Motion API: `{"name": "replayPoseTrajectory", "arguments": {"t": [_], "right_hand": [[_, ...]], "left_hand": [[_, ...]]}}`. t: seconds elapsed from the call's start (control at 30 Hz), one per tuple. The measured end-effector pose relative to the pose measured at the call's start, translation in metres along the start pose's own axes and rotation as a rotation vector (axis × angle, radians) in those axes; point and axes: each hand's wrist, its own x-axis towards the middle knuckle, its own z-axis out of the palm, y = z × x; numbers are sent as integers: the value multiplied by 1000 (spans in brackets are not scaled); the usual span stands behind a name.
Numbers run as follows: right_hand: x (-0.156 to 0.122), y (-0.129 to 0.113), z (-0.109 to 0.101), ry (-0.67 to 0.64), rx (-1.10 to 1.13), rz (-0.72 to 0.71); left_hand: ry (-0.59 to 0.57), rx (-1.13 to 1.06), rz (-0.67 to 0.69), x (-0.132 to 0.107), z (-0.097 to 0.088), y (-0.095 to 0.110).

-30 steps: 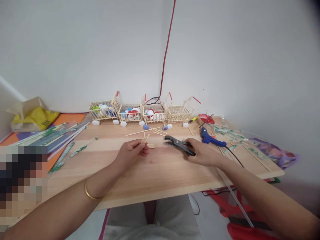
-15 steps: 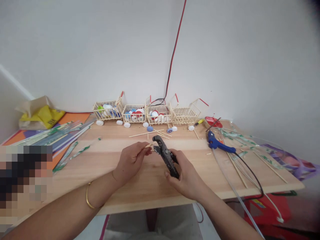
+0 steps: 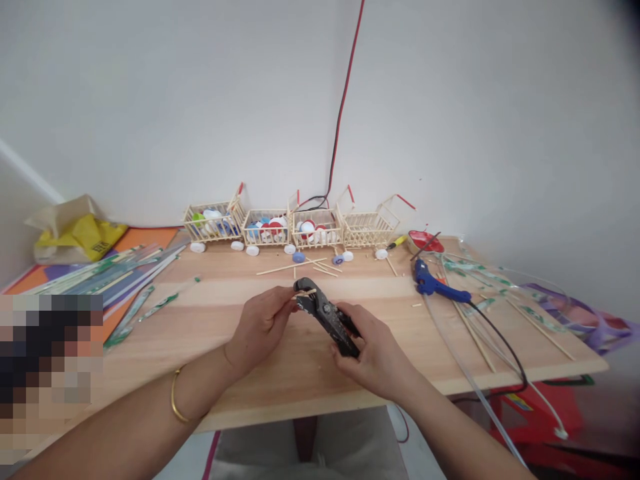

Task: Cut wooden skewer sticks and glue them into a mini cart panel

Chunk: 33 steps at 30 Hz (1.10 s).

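Note:
Pinched between the thumb and fingers of my left hand [image 3: 261, 325] are thin wooden sticks [image 3: 306, 293]; their short ends show, and how many there are I cannot tell. My right hand [image 3: 374, 345] is wrapped round the black handles of a pair of pruning shears [image 3: 327, 315]. The jaws of the shears point left, up against my left fingertips, with the stick ends lying between the blades. Both hands are above the middle of the wooden table [image 3: 210, 373].
Along the wall stand several small stick-built carts [image 3: 265, 230], some holding coloured caps. A blue glue gun [image 3: 440, 287] with a cord and a red bowl [image 3: 425, 242] are at the right. Loose sticks [image 3: 290, 267] lie before the carts. Wrapped strips [image 3: 145, 267] and a yellow bag [image 3: 95, 240] are left.
The head of the shears has swung left and slightly down, onto the sticks beside my left fingertips. My left hand still pinches the sticks, and the camera view has shifted slightly.

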Motion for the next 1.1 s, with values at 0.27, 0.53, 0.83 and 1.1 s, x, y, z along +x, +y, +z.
{"name": "replayPoseTrajectory", "arguments": {"t": [0.27,0.53,0.83,1.1], "right_hand": [[-1,5,0,22,-16,-15],[-1,6,-3,-5,-41,5],[5,2,-15,-172,-152,68],[8,5,-16,-220,-342,72]], "left_hand": [[-23,-7,12,0,-1,3],[-55,-27,7,0,0,3],[-113,-144,-126,0,4,2],[-145,-224,-239,-2,5,5]]}}
